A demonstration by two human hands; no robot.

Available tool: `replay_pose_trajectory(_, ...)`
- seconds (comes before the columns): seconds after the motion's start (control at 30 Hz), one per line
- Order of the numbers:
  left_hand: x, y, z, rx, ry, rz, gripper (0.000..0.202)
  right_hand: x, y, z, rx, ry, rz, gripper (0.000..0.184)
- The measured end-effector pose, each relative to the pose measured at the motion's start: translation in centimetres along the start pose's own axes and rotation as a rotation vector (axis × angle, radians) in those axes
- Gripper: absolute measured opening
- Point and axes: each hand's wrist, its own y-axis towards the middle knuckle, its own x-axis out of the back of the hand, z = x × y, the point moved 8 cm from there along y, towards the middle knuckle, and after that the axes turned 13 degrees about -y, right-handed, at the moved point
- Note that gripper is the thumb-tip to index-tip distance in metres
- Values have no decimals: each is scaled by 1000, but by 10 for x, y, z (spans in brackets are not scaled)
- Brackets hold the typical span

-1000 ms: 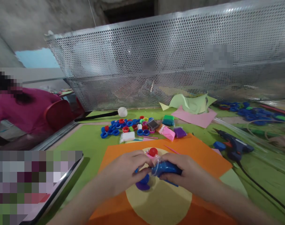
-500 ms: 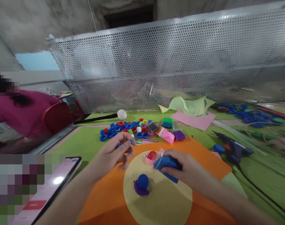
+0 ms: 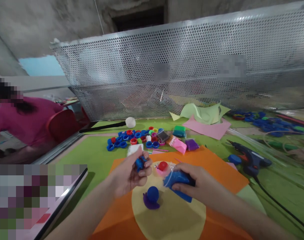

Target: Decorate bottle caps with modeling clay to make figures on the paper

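My left hand (image 3: 133,171) is closed around a small lump of blue clay (image 3: 140,163), its fingers curled over it. In my right hand (image 3: 192,180) is a clear packet of blue clay (image 3: 178,181), gripped between thumb and fingers. Both hands are above a pale yellow paper circle (image 3: 172,216) on orange paper (image 3: 217,166). On the circle sits a purple clay snail (image 3: 151,202) with a blue bottle cap (image 3: 153,193) as its shell. Behind it is a pink clay figure (image 3: 160,171) bearing a red cap (image 3: 163,166).
Several bottle caps (image 3: 123,144) lie at the back, beside packets of pink (image 3: 178,145), purple (image 3: 192,144) and green clay (image 3: 179,131). A glue gun (image 3: 249,156) with a cord rests at right. A phone (image 3: 59,203) stands at left. A perforated metal panel (image 3: 187,66) rises behind.
My left hand has turned and moved right, towards the packet, exposing the blue lump in its fingers. The right hand still holds the packet and has barely moved.
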Motion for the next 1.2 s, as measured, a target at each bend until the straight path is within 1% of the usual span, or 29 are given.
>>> replay_pose_trajectory(0.1, -1, 2, 4, 59, -10, 27, 51, -1, -1, 1, 23, -24, 4, 16)
replay_pose_trajectory(0.2, 4, 4, 3, 12, 84, -38, 55, -2, -1, 2, 33, -24, 6, 15)
replay_pose_trajectory(0.23, 5, 3, 1, -24, 108, -56, 52, -2, -1, 3, 34, -19, 4, 14)
replay_pose_trajectory(0.3, 3, 1, -2, -110, 185, -53, 40, -2, -1, 4, 39, -10, -3, 12)
replay_pose_trajectory(0.37, -3, -4, -3, -174, 348, -24, 23, -2, 0, 6, 48, 6, -14, 12)
replay_pose_trajectory(0.47, -13, -11, -1, -236, 630, 15, 15, -1, 0, 6, 45, 31, -30, 13)
replay_pose_trajectory(0.53, -22, -16, -5, -358, 831, 40, 8, 0, -1, 5, 39, 27, -41, 14)
replay_pose_trajectory(0.57, -27, -19, -9, -439, 936, 63, 4, 1, -1, 6, 41, 21, -42, 14)
replay_pose_trajectory(0.6, -33, -23, -11, -522, 1031, 90, 3, 1, -1, 6, 46, 17, -39, 13)
replay_pose_trajectory(0.67, -41, -27, -14, -637, 1157, 140, 13, 0, -1, 9, 69, 24, -21, 13)
replay_pose_trajectory(0.73, -43, -29, -16, -691, 1198, 162, 18, 0, -2, 11, 89, 43, -13, 14)
replay_pose_trajectory(0.83, -44, -30, -16, -713, 1219, 182, 23, 2, -2, 11, 82, 67, -32, 15)
replay_pose_trajectory(1.0, -44, -32, -11, -721, 1311, 194, 23, 9, -4, 9, 63, 79, -109, 17)
replay_pose_trajectory(1.13, -46, -36, -5, -784, 1401, 236, 20, 8, -5, 15, 99, 50, -95, 14)
replay_pose_trajectory(1.2, -46, -35, 2, -765, 1452, 260, 16, 7, -5, 17, 127, 57, -89, 14)
